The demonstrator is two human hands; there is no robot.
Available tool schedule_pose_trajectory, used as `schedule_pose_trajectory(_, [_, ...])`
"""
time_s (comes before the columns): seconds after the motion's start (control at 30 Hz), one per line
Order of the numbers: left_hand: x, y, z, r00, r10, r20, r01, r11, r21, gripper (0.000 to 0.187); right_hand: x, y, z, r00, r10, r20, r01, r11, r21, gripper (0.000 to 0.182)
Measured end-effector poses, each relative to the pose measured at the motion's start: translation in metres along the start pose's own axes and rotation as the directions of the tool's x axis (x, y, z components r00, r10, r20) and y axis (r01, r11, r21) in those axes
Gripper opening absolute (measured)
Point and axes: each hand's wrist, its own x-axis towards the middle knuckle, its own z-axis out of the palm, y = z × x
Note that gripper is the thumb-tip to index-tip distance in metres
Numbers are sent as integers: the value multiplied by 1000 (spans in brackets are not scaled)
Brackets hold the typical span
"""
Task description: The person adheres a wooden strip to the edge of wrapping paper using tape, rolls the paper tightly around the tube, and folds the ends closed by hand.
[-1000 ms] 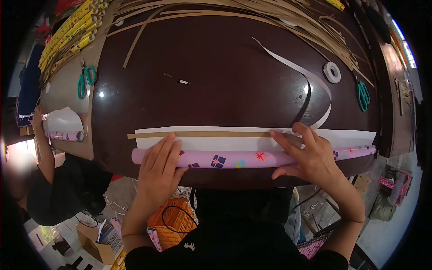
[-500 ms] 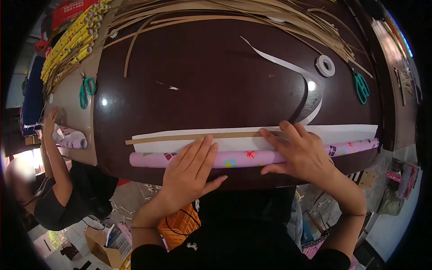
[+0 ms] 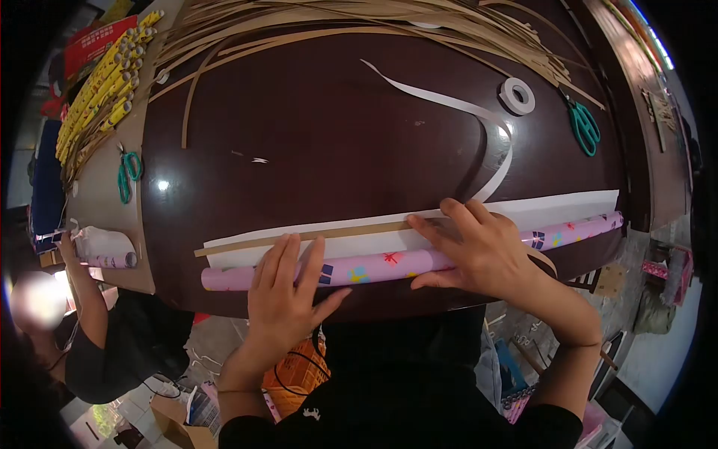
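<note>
The brown strip (image 3: 359, 229) is now being laid lengthwise over the white paper (image 3: 568, 206), and by this the strip is being brought alongside the purple roll (image 3: 374, 268) at the near edge of the counter (image 3: 314, 150). The roll is being covered by the left hand (image 3: 286, 303), which is being kept flat and unclosed, its fingertips being rested at the strip and its thumb being held out to the side. By the right hand (image 3: 482, 254), spread wide across the roll with its thumb well apart from the index finger, the strip is being pressed at the index fingertip. The near end of the white tape (image 3: 449, 99) is being hidden by that hand, so whether the strip is being touched by it cannot be told. Beyond, a tape ring (image 3: 517, 96) and green-handled scissors (image 3: 583, 129) are being left lying on the counter, while loose brown strips (image 3: 314, 15) are being kept along its far side. At the left, a co-worker (image 3: 123, 348) is being seen beside another patterned roll (image 3: 112, 260).
</note>
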Motion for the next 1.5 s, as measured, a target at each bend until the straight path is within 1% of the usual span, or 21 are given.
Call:
schedule_pose_trajectory(0.03, [6,5,0,1000,-12,8,12,1000,-3,73,0,0,0,1000,-19,-6,19,1000,7,69])
schedule_pose_trajectory(0.13, [29,30,1,999,48,24,-47,997,-53,66,1,-1,1,1000,20,-9,-20,999,25,71])
schedule_pose_trajectory(0.17, [31,40,6,997,72,-7,-72,993,-98,64,2,-2,0,1000,-9,-18,9,999,39,71])
schedule_pose_trajectory(0.23, [37,57,14,995,96,-33,-101,971,-218,64,2,-3,-1,999,12,30,-12,1000,0,71])
schedule_pose_trajectory(0.4, [43,71,25,992,79,-95,-96,975,-198,57,3,-3,-3,998,52,24,-53,998,27,69])
schedule_pose_trajectory(0.5, [46,73,24,993,80,-90,-100,965,-243,55,2,2,-1,999,33,2,-33,991,132,67])
schedule_pose_trajectory(0.57, [45,78,29,994,17,-110,-38,980,-196,57,0,3,-1,999,50,20,-53,983,175,67])
schedule_pose_trajectory(0.6, [46,77,33,994,31,-106,-51,981,-186,56,0,4,-1,999,44,3,-44,979,199,68])
schedule_pose_trajectory(0.63, [47,77,33,993,44,-110,-65,977,-201,56,-1,6,0,998,61,11,-62,981,187,68])
schedule_pose_trajectory(0.73, [49,77,32,993,54,-102,-71,984,-162,53,-1,9,-1,997,59,44,-68,963,261,69])
schedule_pose_trajectory(0.8, [50,77,32,995,31,-92,-48,982,-184,50,1,11,-3,996,51,75,-73,935,346,70])
schedule_pose_trajectory(0.93, [49,79,32,997,14,-81,-27,985,-171,49,1,13,0,997,58,42,-70,915,398,71])
schedule_pose_trajectory(1.0, [49,79,32,998,15,-60,-24,988,-151,49,2,12,-5,990,95,104,-131,896,425,77])
schedule_pose_trajectory(1.03, [49,79,31,998,16,-62,-25,988,-151,49,2,13,-3,990,96,103,-131,897,423,77])
schedule_pose_trajectory(1.1, [49,79,30,997,25,-75,-37,986,-165,51,0,15,2,999,36,7,-35,909,414,75])
schedule_pose_trajectory(1.13, [50,80,30,997,26,-79,-39,985,-166,51,1,14,-3,999,36,7,-35,911,410,75])
schedule_pose_trajectory(1.2, [52,83,28,998,10,-66,-21,986,-163,54,4,11,-15,991,124,58,-137,888,439,77])
schedule_pose_trajectory(1.33, [53,87,32,995,5,-99,-19,991,-134,56,-5,11,-13,993,121,-3,-108,894,434,71])
schedule_pose_trajectory(1.4, [50,85,37,991,24,-132,-39,994,-107,57,-14,8,-18,978,206,-44,-177,916,359,63])
schedule_pose_trajectory(1.43, [50,84,38,991,25,-135,-41,993,-114,57,-20,6,-20,977,209,-40,-182,918,354,63])
schedule_pose_trajectory(1.5, [49,84,39,989,25,-145,-39,994,-99,58,-32,2,-22,944,290,-154,-254,942,220,59])
